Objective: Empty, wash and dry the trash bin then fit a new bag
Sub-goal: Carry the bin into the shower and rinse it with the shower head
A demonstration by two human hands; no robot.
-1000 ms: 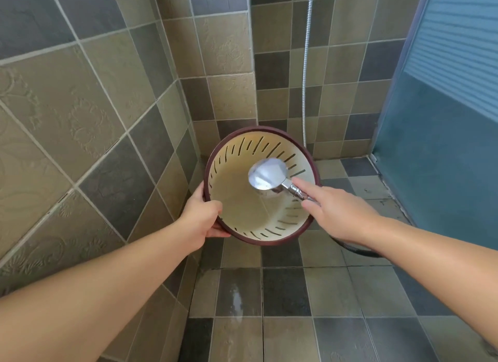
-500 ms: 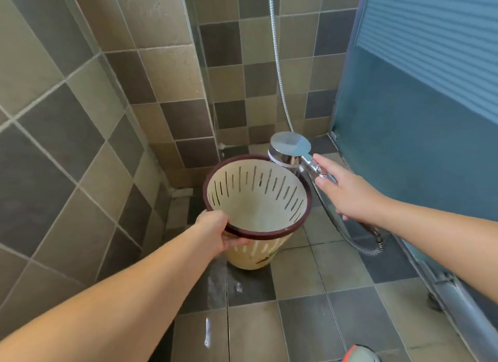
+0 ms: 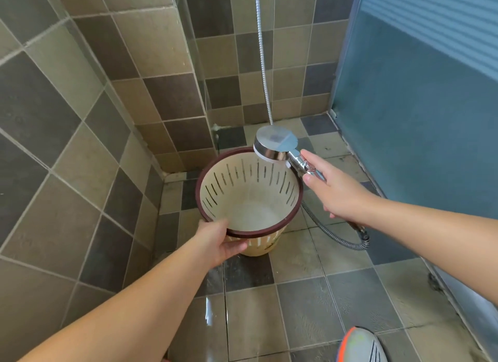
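A cream slotted trash bin (image 3: pixel 250 200) with a dark red rim stands nearly upright on the tiled shower floor, empty inside. My left hand (image 3: pixel 218 240) grips its near rim, thumb inside. My right hand (image 3: pixel 334 189) holds the chrome handle of a shower head (image 3: pixel 276 143), which hovers just above the bin's far right rim, face turned down. Whether water is running I cannot tell.
The metal shower hose (image 3: pixel 331 232) loops on the floor to the right of the bin and runs up the back wall. A blue glass door (image 3: pixel 420 124) closes the right side, tiled walls stand left and behind. The wet floor (image 3: pixel 242 307) lies near me, a shoe (image 3: pixel 361 345) at bottom right.
The bin has swung from tilted toward me to upright on the floor. The shower head has come out of the bin and sits above its far right rim.
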